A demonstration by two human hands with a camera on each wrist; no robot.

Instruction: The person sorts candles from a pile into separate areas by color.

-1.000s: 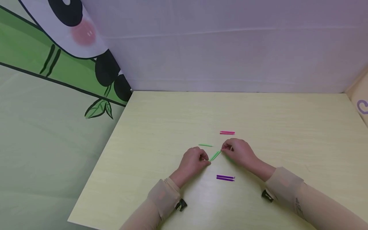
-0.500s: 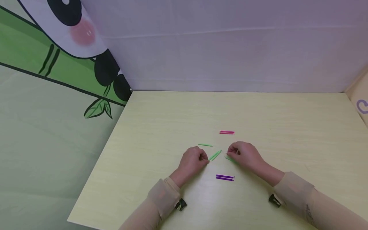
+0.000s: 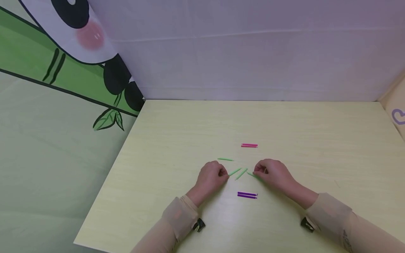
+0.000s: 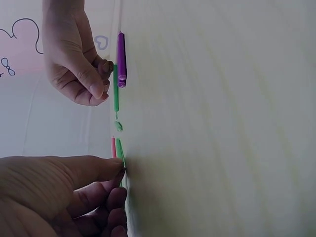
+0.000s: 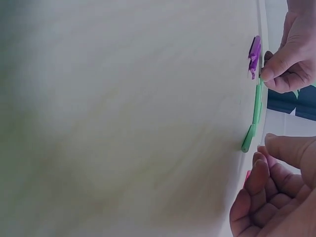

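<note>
Left hand (image 3: pixel 212 177) pinching one green stick (image 3: pixel 235 171); right hand (image 3: pixel 274 172), grip indeterminable, partly covering another green stick (image 3: pixel 251 174); purple sticks (image 3: pixel 247 193) nearer, pink sticks (image 3: pixel 249 144) beyond.

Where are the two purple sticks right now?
In the head view, the purple sticks lie on the table right of the picture's centre, just below the green sticks between the left hand and right hand.
</note>
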